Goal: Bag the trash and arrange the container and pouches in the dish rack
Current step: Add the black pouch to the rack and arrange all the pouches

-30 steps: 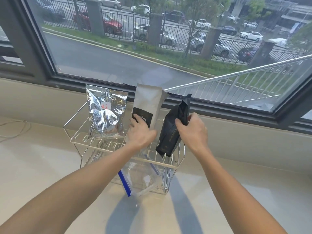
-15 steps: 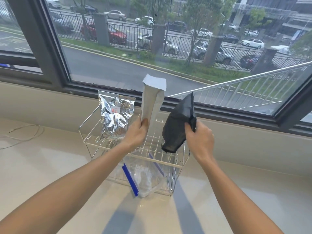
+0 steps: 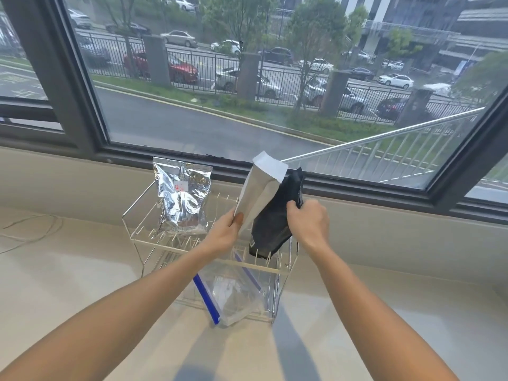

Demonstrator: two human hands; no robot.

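Nearest, two bare forearms reach forward over the pale bench [image 3: 82, 292] toward a wire dish rack [image 3: 154, 239] that stands on it below the window [image 3: 247, 78]. Under the rack's upper tier, on the lower level, lies a clear zip bag [image 3: 236, 295] with a blue strip along its edge, its near corner poking out past the rack's front.

Just above the upper tier, the left hand [image 3: 224, 235] has its grip pinched on the lower edge of a white pouch [image 3: 259, 193], thumb on the near face, and the pouch leans to the right with its folded top uppermost. The right hand [image 3: 309, 222] has its grip closed around the right edge of a black pouch [image 3: 270, 224], which tilts too, its bottom corner down among the rack's upright wires at the right end. The white pouch overlaps the black one; whether they touch cannot be told.

Further back, at the rack's left end, a crinkled silver pouch [image 3: 181, 199] stands upright on the upper tier, apart from both hands. A thin cord [image 3: 30, 232] lies on the bench at far left.
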